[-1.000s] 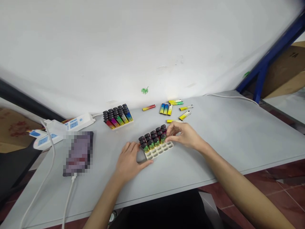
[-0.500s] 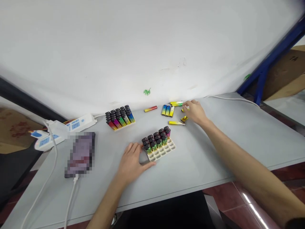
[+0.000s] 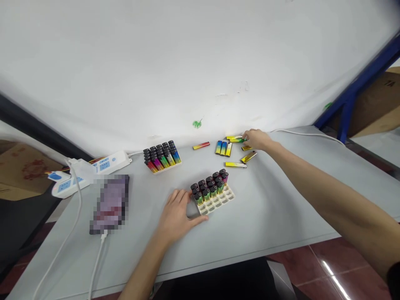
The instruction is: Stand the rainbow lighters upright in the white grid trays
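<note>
My left hand [image 3: 178, 214] rests at the left edge of a white slotted tray [image 3: 218, 203], thumb spread along its front corner. Several lighters [image 3: 206, 193] with black tops stand in the tray's back rows, while front slots show bare. At the back, my right hand [image 3: 254, 138] has its fingertips at the end of a yellow-green lighter [image 3: 236, 139] lying flat; whether they grip it is hard to see. Near that hand lie more lighters: a short-looking yellow one [image 3: 246, 148], a gold one [image 3: 248, 156], a yellow one [image 3: 236, 165] and a group of three [image 3: 223, 148].
A full tray of lighters [image 3: 162, 157] stands at the back left, and a red-yellow lighter [image 3: 201, 146] lies near the wall. Leftward are a blurred phone-like object [image 3: 110, 204], its white cable [image 3: 97, 262] and power strips [image 3: 108, 163]. Another cable [image 3: 308, 133] runs at the back right.
My right hand has shifted back from the small yellow lighters towards the yellow-green one, uncovering more of the gold lighter. The view has shifted slightly; my left hand stays at the tray.
</note>
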Demonstrator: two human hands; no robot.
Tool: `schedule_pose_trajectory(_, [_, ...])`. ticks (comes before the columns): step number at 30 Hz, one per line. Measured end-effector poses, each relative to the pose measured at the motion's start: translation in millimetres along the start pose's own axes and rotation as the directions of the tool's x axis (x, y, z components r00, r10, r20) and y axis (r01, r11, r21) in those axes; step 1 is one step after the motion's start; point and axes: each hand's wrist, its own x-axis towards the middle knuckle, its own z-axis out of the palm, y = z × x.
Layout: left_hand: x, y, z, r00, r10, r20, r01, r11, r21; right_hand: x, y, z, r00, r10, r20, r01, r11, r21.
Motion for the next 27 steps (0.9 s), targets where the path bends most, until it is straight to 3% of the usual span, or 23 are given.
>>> schedule_pose_trajectory(5, [0, 0, -0.1, 1.0, -0.001, -0.007, 0.001, 1.0, 0.0, 2, 1, -6, 0.998, -0.065, -0.005, 0.065, 0.995, -0.07])
schedule_pose_trajectory(8, [0, 0, 0.0, 1.0, 0.01, -0.012, -0.01, 1.0, 0.002, -3, 5, -10, 0.984, -0.156, -0.085, 0.149, 0.985, -0.081])
schedule_pose_trajectory(10, [1, 0, -0.1, 1.0, 0.015, -0.012, -0.015, 1.0, -0.003, -8, 9, -13, 0.967, -0.155, -0.201, 0.167, 0.985, 0.045])
schedule_pose_trajectory(12, [1, 0, 0.0, 1.0, 0.012, -0.012, -0.012, 1.0, -0.007, -15, 9, -14, 0.942, -0.05, -0.331, 0.156, 0.94, 0.303])
schedule_pose_trajectory(14, [0, 0, 0.3, 1.0, 0.007, -0.012, -0.007, 1.0, -0.007, -26, 3, -13, 0.91, 0.105, -0.401, 0.181, 0.769, 0.613])
schedule_pose_trajectory(16, [0, 0, 0.7, 1.0, 0.004, -0.01, -0.004, 1.0, -0.006, -43, -11, -9, 0.901, 0.212, -0.379, 0.245, 0.474, 0.846])
schedule_pose_trajectory(18, [0, 0, 1.0, 1.0, 0.003, -0.006, -0.003, 1.0, -0.003, -64, -33, -3, 0.932, 0.233, -0.277, 0.241, 0.172, 0.955])
schedule_pose_trajectory(21, [0, 0, 1.1, 1.0, 0.007, -0.007, -0.007, 1.0, 0.0, -103, -68, 5, 0.98, 0.182, -0.084, 0.115, -0.166, 0.979])
schedule_pose_trajectory(24, [0, -1, 1.0, 1.0, 0.011, -0.022, -0.01, 1.0, 0.009, -134, -93, 7, 0.997, 0.065, 0.031, -0.008, -0.323, 0.946])
schedule_pose_trajectory(27, [-1, -1, 1.2, 0.999, 0.003, -0.032, -0.003, 1.0, 0.018, -149, -101, 9, 0.999, -0.039, 0.026, -0.038, -0.346, 0.938])
